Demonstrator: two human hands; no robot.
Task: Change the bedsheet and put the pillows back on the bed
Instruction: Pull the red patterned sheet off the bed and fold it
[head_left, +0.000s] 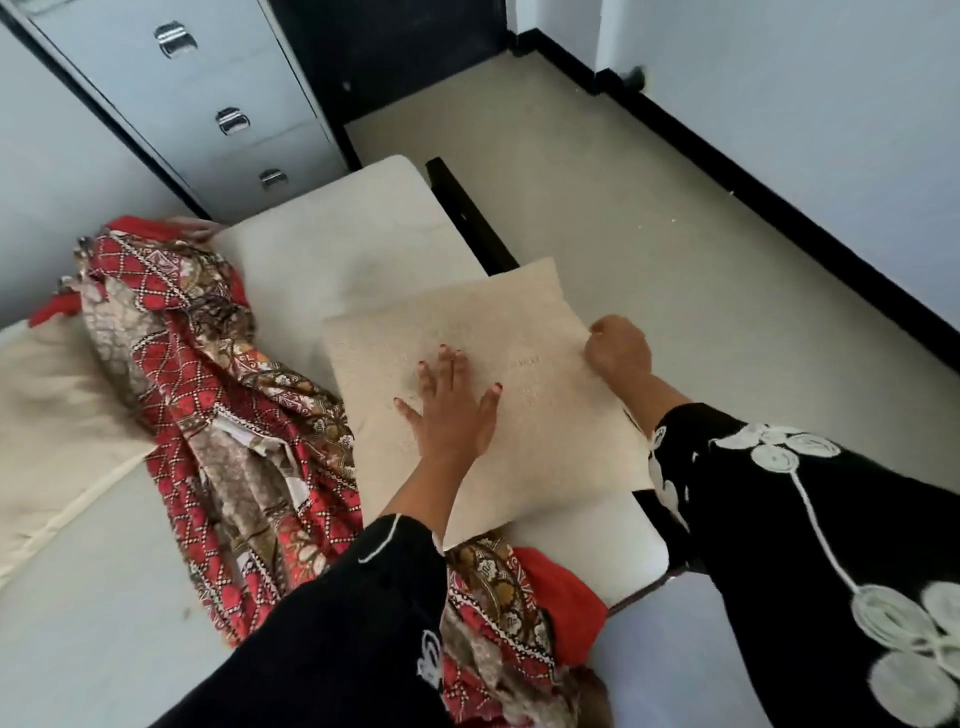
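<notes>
Pillow overhanging mattress edge: left hand pressing w/ fingers spread, right hand fist-gripping its side; probably risking sliding off.

Bright, even daylight; shadows are soft and faint. Glare is seen on the cabinet handles. Edges are bowed by wide-angle distortion; detail is slightly smeared.

Cream textured pillow lying flat, skewed, at bare off-white mattress edge, one corner overhanging toward floor; red-and-brown patterned bedsheet bunched in crumpled ridge across mattress just beside pillow.
</notes>
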